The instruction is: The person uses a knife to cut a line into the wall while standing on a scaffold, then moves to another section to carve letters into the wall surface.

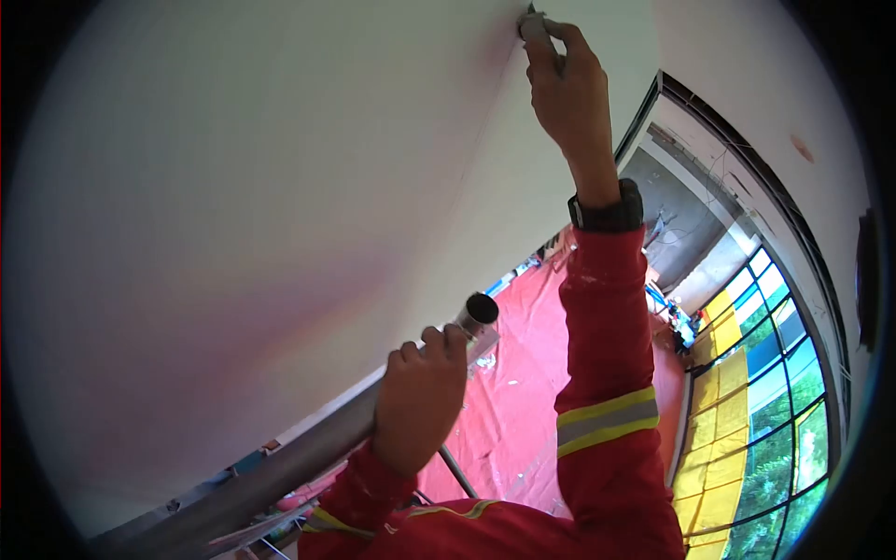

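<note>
My right hand [569, 89] is raised high, its fingers closed round a small grey tool [534, 26] that looks like a putty knife. The tool's dark tip points up against the white wall panel [280, 140], near a faint line running down the surface. A dark band circles the right wrist. Lower down, my left hand [422, 397] is wrapped round a thick metal pipe [327, 425], close to its open end. Most of the left fingers curl over the pipe, and their far side is hidden.
Far below lies a pinkish-red sheet [509, 401] over the floor, with scraps on it. Large windows [784, 411] with yellow panels [719, 420] line the right side. A dark metal track [728, 131] borders an opening overhead. A thin dark bar [457, 471] slants below the pipe.
</note>
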`<act>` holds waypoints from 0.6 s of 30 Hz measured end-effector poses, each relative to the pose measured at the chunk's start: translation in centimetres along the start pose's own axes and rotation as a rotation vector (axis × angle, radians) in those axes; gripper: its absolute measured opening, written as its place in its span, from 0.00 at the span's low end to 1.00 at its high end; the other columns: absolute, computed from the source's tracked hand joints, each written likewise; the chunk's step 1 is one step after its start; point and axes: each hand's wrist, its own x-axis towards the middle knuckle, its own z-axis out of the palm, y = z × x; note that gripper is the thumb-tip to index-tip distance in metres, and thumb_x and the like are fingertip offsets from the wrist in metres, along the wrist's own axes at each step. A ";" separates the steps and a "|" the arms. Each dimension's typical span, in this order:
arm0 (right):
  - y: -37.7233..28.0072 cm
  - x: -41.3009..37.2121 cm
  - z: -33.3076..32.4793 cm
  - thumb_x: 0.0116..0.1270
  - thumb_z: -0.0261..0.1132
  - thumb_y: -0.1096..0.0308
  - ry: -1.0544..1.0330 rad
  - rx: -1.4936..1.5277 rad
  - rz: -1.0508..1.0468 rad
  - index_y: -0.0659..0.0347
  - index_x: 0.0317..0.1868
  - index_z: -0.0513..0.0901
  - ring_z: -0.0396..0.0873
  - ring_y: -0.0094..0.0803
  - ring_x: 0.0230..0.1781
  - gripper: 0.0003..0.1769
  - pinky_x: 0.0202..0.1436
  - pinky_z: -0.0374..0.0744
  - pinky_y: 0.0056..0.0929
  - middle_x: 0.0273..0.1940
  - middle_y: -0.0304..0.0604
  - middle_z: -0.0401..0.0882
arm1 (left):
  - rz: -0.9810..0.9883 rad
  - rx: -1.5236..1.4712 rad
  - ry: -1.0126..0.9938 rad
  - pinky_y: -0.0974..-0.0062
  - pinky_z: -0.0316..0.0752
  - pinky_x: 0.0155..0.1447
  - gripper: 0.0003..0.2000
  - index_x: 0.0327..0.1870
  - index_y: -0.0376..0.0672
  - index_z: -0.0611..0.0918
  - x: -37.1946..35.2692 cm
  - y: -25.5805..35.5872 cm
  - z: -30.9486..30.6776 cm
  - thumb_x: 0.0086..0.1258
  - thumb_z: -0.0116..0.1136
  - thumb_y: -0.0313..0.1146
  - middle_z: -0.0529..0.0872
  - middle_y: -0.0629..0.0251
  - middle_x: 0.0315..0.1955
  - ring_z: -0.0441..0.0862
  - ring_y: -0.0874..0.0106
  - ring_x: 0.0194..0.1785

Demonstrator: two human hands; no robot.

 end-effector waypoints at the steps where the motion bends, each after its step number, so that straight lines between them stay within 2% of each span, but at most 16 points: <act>1: 0.3 -1.1 -0.6 0.80 0.61 0.59 -0.005 0.013 0.004 0.63 0.60 0.80 0.66 0.14 0.18 0.18 0.20 0.62 0.23 0.20 0.30 0.72 | 0.007 -0.009 -0.016 0.69 0.79 0.40 0.18 0.56 0.38 0.78 -0.3 0.3 0.0 0.67 0.60 0.31 0.82 0.62 0.37 0.85 0.66 0.34; 4: -2.3 -6.8 -5.1 0.79 0.60 0.65 -0.163 0.025 0.268 0.67 0.59 0.78 0.82 0.40 0.20 0.16 0.30 0.77 0.37 0.25 0.53 0.84 | 0.023 0.004 -0.014 0.69 0.79 0.40 0.17 0.56 0.38 0.79 0.1 -0.1 -0.1 0.67 0.60 0.31 0.83 0.61 0.37 0.85 0.65 0.35; 7: -1.7 -7.0 -4.3 0.79 0.59 0.63 -0.126 0.069 0.210 0.67 0.59 0.79 0.83 0.45 0.22 0.17 0.31 0.78 0.40 0.29 0.55 0.86 | 0.014 0.002 -0.020 0.69 0.80 0.41 0.17 0.55 0.38 0.79 0.1 0.0 0.0 0.66 0.60 0.31 0.83 0.61 0.37 0.86 0.65 0.35; 10: -0.4 -0.1 0.2 0.79 0.62 0.57 -0.019 0.023 0.048 0.63 0.61 0.80 0.65 0.13 0.17 0.20 0.20 0.63 0.22 0.20 0.30 0.72 | 0.011 -0.006 -0.031 0.69 0.80 0.40 0.17 0.55 0.38 0.79 -0.3 0.2 0.0 0.66 0.61 0.30 0.83 0.61 0.37 0.86 0.65 0.35; 13: -0.2 -0.9 -0.1 0.78 0.62 0.56 -0.056 0.102 0.144 0.63 0.61 0.80 0.66 0.14 0.17 0.21 0.20 0.63 0.23 0.19 0.30 0.71 | -0.010 -0.028 0.007 0.69 0.79 0.40 0.17 0.55 0.38 0.79 -0.1 0.3 0.3 0.66 0.61 0.30 0.83 0.62 0.36 0.85 0.66 0.34; 15: 0.0 -4.3 -2.2 0.79 0.62 0.57 -0.068 0.083 0.156 0.63 0.62 0.80 0.65 0.14 0.17 0.21 0.20 0.62 0.22 0.19 0.29 0.70 | -0.002 -0.011 0.018 0.69 0.79 0.39 0.17 0.55 0.38 0.79 -0.1 0.1 0.3 0.66 0.61 0.31 0.82 0.62 0.35 0.85 0.66 0.33; 17: -2.4 -7.9 -4.9 0.78 0.59 0.63 -0.173 -0.058 0.301 0.63 0.59 0.80 0.83 0.41 0.22 0.16 0.32 0.78 0.38 0.26 0.49 0.85 | -0.006 0.015 0.027 0.69 0.79 0.39 0.17 0.55 0.38 0.78 0.0 0.2 0.4 0.66 0.61 0.31 0.82 0.62 0.35 0.86 0.66 0.34; 18: -2.2 -7.8 -4.6 0.78 0.59 0.63 -0.165 -0.036 0.293 0.62 0.59 0.80 0.83 0.41 0.22 0.16 0.32 0.78 0.37 0.26 0.49 0.85 | -0.007 0.025 0.027 0.70 0.79 0.39 0.17 0.55 0.39 0.78 -0.1 0.3 0.4 0.67 0.61 0.32 0.82 0.62 0.35 0.86 0.67 0.34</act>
